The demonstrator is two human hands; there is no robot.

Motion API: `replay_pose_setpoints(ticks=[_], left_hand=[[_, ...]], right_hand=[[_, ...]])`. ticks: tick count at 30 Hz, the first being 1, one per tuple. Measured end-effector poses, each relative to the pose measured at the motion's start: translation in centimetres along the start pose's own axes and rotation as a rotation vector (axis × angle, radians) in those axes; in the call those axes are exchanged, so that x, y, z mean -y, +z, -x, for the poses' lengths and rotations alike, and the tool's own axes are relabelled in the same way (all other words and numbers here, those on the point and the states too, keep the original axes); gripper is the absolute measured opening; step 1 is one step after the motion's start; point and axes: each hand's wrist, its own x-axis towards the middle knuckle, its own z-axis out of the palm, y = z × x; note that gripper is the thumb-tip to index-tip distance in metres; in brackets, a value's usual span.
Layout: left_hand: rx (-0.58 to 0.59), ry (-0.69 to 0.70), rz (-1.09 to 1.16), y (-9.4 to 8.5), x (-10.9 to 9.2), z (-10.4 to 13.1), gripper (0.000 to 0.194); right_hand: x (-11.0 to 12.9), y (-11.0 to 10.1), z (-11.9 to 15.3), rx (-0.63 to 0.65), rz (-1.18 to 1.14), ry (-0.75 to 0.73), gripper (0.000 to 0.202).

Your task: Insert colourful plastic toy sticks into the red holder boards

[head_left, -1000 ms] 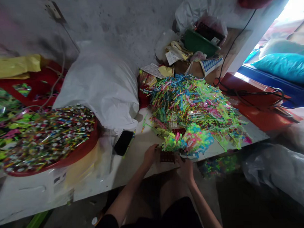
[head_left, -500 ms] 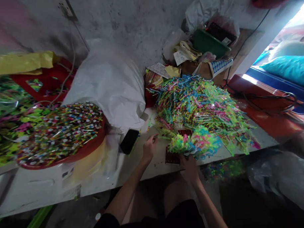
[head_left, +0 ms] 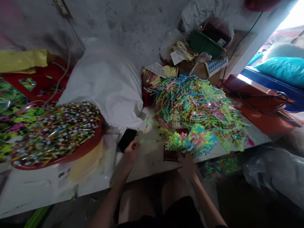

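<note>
My left hand (head_left: 131, 151) is closed in a pinch beside the phone (head_left: 127, 139) on the table. From its fingertips a thin, pale green strip (head_left: 150, 141) stretches right toward a frilly, multicoloured bunch of plastic strips (head_left: 179, 142). My right hand (head_left: 187, 164) is at the lower edge of that bunch, its fingers curled and partly hidden beneath it; it appears to grip the bunch. A dark red board with small holes (head_left: 170, 156) lies under the bunch, beside my right fingers. Behind it spreads a large heap of coloured strips (head_left: 193, 102).
At left, a red basin (head_left: 93, 139) brims with small coloured sticks with white ends. A stuffed white sack (head_left: 106, 82) leans against the wall. Papers and a green bin (head_left: 205, 44) stand at the back right. One loose strip (head_left: 146, 124) lies near the sack.
My left hand has moved left, away from the bunch to the phone's edge, drawing the thin strip out across the table. My right hand stays at the bunch. The view has shifted slightly.
</note>
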Motion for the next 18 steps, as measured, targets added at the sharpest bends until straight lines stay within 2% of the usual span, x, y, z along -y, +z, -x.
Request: replay_pose_setpoints(ticks=[3, 7, 12, 15, 18], left_hand=[[-0.011, -0.02, 0.022, -1.9, -1.0, 0.3, 0.036], [0.014, -0.016, 0.054, -4.9, -3.9, 1.5, 0.038], [0.144, 0.167, -0.101, -7.7, -7.7, 4.3, 0.028], [0.217, 0.29, -0.199, -7.6, -9.5, 6.2, 0.022], [0.302, 0.445, -0.222, -6.1, -11.4, 8.0, 0.021]], right_hand=[[0.5, 0.2, -0.2, 0.055, 0.088, 0.002, 0.035], [1.1, 0.2, -0.3, 0.081, 0.184, 0.007, 0.034], [1.1, -1.5, 1.5, 0.055, 0.144, -0.033, 0.036], [1.1, -1.7, 4.4, 0.068, 0.119, -0.104, 0.035], [1.8, -0.9, 7.4, 0.191, 0.088, -0.346, 0.039]])
